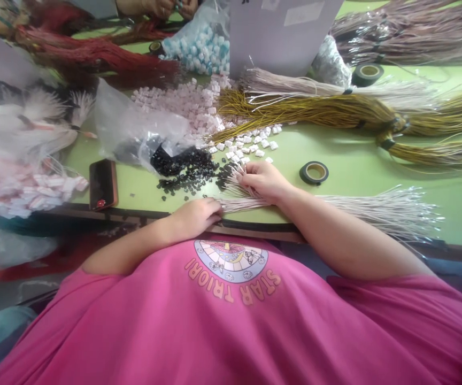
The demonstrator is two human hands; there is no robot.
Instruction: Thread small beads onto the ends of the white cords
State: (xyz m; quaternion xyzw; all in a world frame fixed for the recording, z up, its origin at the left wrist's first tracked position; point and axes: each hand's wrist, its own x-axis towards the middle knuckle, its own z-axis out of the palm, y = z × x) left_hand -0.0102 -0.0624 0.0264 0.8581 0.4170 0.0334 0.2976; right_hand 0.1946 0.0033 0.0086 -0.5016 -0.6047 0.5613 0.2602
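Sorting pale wires (375,209), seemingly: the right hand (266,182) clasped a fanned bunch (234,181), the left hand (199,216) curled at strand ends, grip unclear; separating apparently called for steadiness next.

Pink shirt (215,331), round butterfly print (231,270)

One phone (102,184); to the phone's right, three tape rolls (306,175); just right of it, black pieces (189,167) too many to count; farther right, uncountable white wires (387,209).

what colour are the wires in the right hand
The wires are off-white, best seen in the head view.
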